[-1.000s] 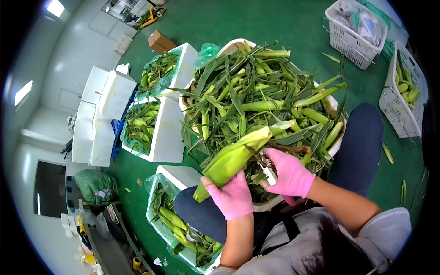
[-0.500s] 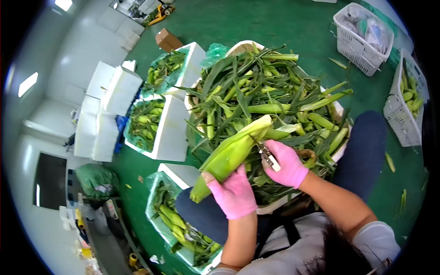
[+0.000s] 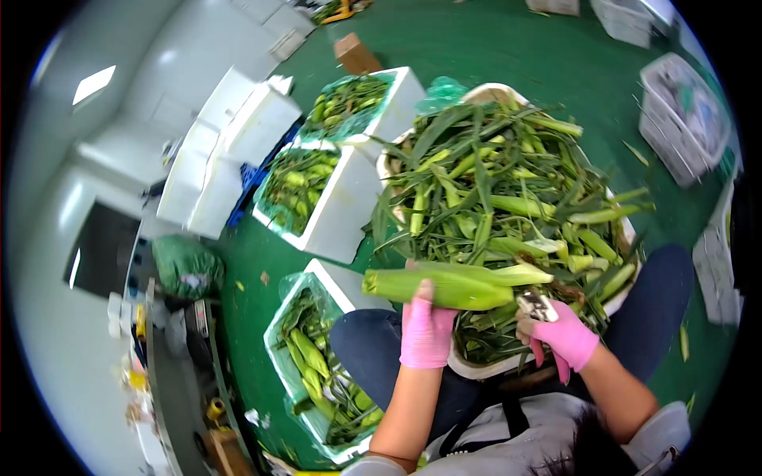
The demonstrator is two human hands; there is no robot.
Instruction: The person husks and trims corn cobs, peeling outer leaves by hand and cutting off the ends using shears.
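Note:
An ear of corn (image 3: pixel 444 287) in its green husk lies almost level in my left hand (image 3: pixel 427 329), which wears a pink glove and grips it from below near one end. Close to the ear's pale right end, my pink-gloved right hand (image 3: pixel 567 337) is closed on a small white-and-metal cutting tool (image 3: pixel 538 306); its exact kind is unclear. The tool's tip is near the ear, and I cannot tell whether they touch. Beneath both hands stands a large white tub (image 3: pixel 484 371) heaped with green husks, leaves and stalk pieces (image 3: pixel 492 182).
To the left, a foam box (image 3: pixel 337 285) lined with green plastic holds ears of corn; two more boxes (image 3: pixel 333 222) stand behind it. White crates (image 3: pixel 675 151) stand at right. Leaf scraps lie on the green floor. My knees flank the tub.
The ear has swung from a steep slant to nearly level. My right hand with the tool has moved from the ear's upper end to just below its right end. The view has shifted.

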